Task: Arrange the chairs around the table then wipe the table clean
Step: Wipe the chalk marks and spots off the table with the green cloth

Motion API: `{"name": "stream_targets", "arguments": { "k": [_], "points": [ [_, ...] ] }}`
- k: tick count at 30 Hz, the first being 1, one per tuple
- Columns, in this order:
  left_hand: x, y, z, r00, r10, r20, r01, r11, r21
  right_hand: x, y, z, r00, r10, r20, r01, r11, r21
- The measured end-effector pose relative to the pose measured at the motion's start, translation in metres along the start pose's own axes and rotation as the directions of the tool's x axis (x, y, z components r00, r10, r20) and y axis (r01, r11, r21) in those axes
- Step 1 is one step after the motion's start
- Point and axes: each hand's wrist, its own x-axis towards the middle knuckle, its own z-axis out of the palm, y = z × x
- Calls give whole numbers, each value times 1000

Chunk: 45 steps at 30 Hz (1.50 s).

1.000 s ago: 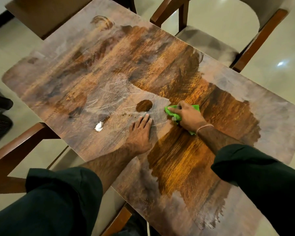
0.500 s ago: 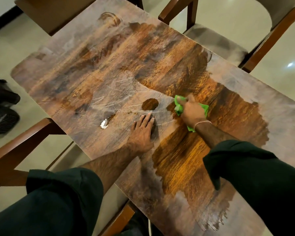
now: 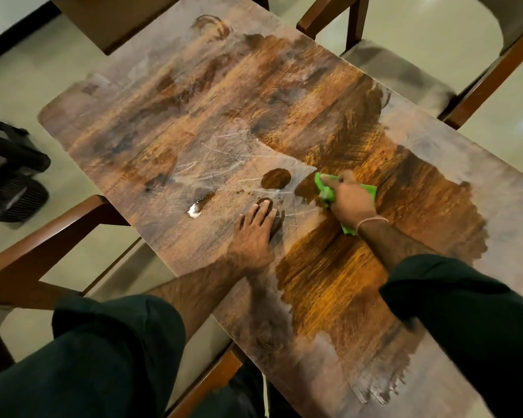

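We look down on a long wooden table. A dusty grey film covers much of its top, while a broad patch on the right half shows bright, clean grain. The right hand is bunched over a green cloth and presses it to the wood at the edge of the clean patch. Its fingers are curled onto the fabric, and green corners poke out ahead of the knuckles and back by the wrist. The hand is a little blurred, so we cannot make out each finger.

The left hand lies flat on the dusty part just beside it. Its fingers are straight and together and it holds nothing. Ahead of its fingertips we see a small round clean spot, and to the left of that a white dab.

Chairs stand round the table: a grey-seated chair at the far right side, a wooden chair back at the far end, and a wooden chair frame on the left near the person's knee. On the pale floor to the left sits a black object — we cannot tell what it is.
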Motion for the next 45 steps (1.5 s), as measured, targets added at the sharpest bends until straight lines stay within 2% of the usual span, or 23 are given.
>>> {"name": "stream_targets", "arguments": {
  "k": [2,6,7,9,11,12,16,17,20,21,24,26,27,30,31,33,35,36,37,40,41,43,45],
  "points": [
    [-4,0,1,1000,-8,6,8,1000,-10,-7,-8,3,982,183,-53,-181,983,35],
    [-7,-1,4,999,-34,3,34,999,24,-37,-13,23,976,-218,19,219,973,-69],
    [-9,-1,5,999,-34,1,34,999,27,-39,-6,22,969,-244,45,247,966,-78],
    [-11,-2,6,1000,-29,5,29,999,22,-35,3,17,1000,-25,-10,25,1000,-7],
    [-12,-3,7,1000,-26,8,26,1000,12,-37,-4,16,978,202,-58,-196,977,88],
    [-13,-4,8,1000,-27,5,27,1000,14,-41,-12,17,983,169,-72,-164,984,70],
    [-14,-2,9,1000,-29,1,29,999,33,-54,-13,26,967,-252,45,254,965,-58],
    [-16,-3,10,1000,-30,-1,30,999,38,-50,-8,22,973,-223,63,227,971,-70],
    [-19,-6,11,1000,-27,11,27,999,23,-45,-9,16,988,145,-42,-144,989,42],
    [-20,-7,12,1000,-26,11,26,1000,13,-49,-17,17,986,154,-61,-152,988,41],
    [-24,-8,11,999,-35,16,35,999,11,-67,-32,33,975,-220,32,222,973,-65],
    [-26,-10,13,999,-42,8,42,999,14,-68,-22,31,930,-348,118,359,929,-87],
    [-28,-11,13,999,-46,1,46,999,16,-64,-17,28,949,-298,103,307,947,-90],
    [-35,-15,16,998,-59,-4,59,998,-8,-59,-19,25,991,129,-39,-127,990,59],
    [-37,-16,16,998,-62,-4,62,998,-17,-64,-28,27,987,154,-46,-150,986,73],
    [-42,-17,17,998,-64,-12,64,998,-20,-77,-41,38,998,-54,-15,55,999,4],
    [-44,-19,18,998,-64,-14,63,998,-19,-89,-38,45,943,-320,92,324,946,-30],
    [-46,-19,18,998,-64,-11,64,998,-24,-87,-31,42,925,-359,126,365,931,-28],
    [-49,-20,19,998,-70,-9,69,997,-35,-84,-28,39,939,-320,124,325,945,-23],
    [-54,-23,19,997,-74,-4,73,994,-77,-80,-33,38,995,96,-18,-94,992,81],
    [-56,-24,20,997,-78,-5,78,994,-78,-85,-44,41,992,117,-37,-114,990,82],
    [-59,-26,20,996,-90,-2,90,994,-67,-97,-62,54,994,-111,1,111,994,-3],
    [-61,-27,20,996,-90,-9,89,993,-72,-104,-61,58,923,-366,115,372,928,-30]
  ]
}}
